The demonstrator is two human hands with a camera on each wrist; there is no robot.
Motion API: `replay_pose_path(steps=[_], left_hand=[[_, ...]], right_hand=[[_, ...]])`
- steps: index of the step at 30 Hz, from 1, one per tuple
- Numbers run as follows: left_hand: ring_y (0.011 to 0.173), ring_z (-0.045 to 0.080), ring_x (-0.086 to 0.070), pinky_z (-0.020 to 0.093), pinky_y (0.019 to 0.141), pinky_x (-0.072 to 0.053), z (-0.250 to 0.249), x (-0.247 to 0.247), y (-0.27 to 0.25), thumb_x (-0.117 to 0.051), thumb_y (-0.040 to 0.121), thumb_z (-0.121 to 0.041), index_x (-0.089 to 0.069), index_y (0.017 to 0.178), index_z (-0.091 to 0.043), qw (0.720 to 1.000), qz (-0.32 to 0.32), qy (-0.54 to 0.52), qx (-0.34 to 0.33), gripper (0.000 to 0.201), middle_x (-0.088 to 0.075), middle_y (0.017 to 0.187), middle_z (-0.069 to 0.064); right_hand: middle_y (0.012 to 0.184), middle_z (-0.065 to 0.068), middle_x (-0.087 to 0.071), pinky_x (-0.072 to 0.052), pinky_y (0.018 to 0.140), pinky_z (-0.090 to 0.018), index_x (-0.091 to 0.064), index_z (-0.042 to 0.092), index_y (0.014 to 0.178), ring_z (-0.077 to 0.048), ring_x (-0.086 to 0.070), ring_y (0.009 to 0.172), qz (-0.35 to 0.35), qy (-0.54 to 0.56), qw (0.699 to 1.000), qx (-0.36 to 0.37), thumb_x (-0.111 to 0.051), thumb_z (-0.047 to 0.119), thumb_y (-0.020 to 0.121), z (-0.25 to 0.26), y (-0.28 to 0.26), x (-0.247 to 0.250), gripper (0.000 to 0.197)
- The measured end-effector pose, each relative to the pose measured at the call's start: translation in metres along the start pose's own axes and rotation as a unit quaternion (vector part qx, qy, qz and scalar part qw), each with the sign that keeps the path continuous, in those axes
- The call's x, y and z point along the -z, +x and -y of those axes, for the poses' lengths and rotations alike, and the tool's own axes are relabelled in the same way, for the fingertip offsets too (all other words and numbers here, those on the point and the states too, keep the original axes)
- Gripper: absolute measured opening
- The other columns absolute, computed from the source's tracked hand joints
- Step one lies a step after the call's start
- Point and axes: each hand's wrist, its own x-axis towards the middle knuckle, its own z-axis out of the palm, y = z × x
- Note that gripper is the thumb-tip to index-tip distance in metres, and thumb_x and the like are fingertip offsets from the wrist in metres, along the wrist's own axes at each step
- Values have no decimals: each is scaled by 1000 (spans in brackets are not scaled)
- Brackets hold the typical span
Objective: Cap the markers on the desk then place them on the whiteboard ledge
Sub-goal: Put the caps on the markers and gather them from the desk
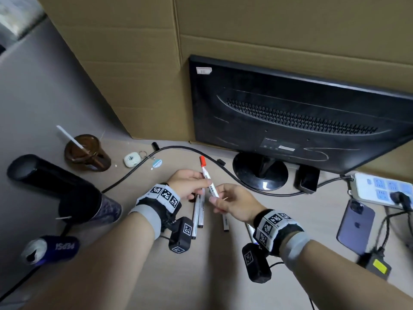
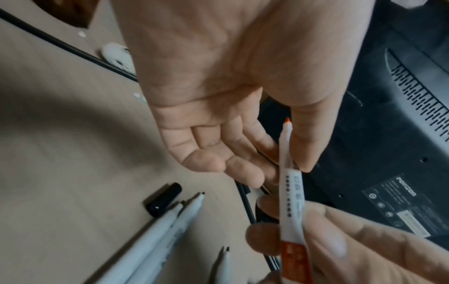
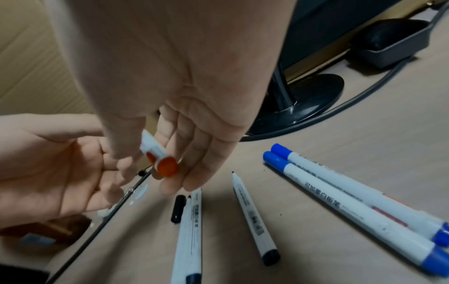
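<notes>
Your right hand [image 1: 234,204] pinches the red marker [image 1: 209,180] by its rear end, w/ your left hand [image 1: 190,183] gripping the barrel mid-way, held above the worktop [image 1: 201,265]; uncapped black markers [image 3: 252,217] lie just below both hands.

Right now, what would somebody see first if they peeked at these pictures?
First, the red marker, pinched between the left hand and the right hand above the middle of the desk. Behind it looms the back of a big black monitor, and uncapped black markers lie beneath the hands.
</notes>
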Motion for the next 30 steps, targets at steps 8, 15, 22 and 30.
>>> replay_pose_path(steps=[8, 15, 22, 30], left_hand=[[63, 19, -64, 21, 51, -42, -8, -15, 53, -64, 97, -35, -75, 97, -15, 989, -143, 9, 23, 23, -75, 80, 0], [54, 26, -63, 33, 64, -60, -10, -20, 98, -65, 78, -61, -78, 78, -19, 968, -223, 108, 41, 43, -70, 59, 4], [64, 22, -67, 22, 60, -48, -16, -13, 115, -71, 89, -41, -79, 94, -21, 967, -220, 110, 69, 22, -73, 73, 0], [67, 22, -65, 22, 56, -51, -15, -4, 89, -72, 82, -23, -74, 102, -26, 985, -171, 19, 19, 20, -76, 88, -1]], right_hand=[[73, -1, -67, -59, 72, -41, -63, 23, 93, -31, -71, 73, -71, -9, 996, -46, -69, 10, 99, -16, -5, 40, 16], [84, -4, -67, -64, 75, -40, -70, 11, 117, -20, -66, 69, -141, 41, 985, -90, -70, 7, 98, -29, -4, 55, 19], [91, -8, -69, -51, 51, -18, -71, 10, 115, -14, -68, 59, -147, 28, 984, -102, -69, 8, 99, -24, 1, 58, 17], [92, -9, -68, -59, 64, -32, -69, 12, 112, -20, -72, 67, -123, 20, 989, -86, -68, 7, 99, -13, -4, 54, 14]])
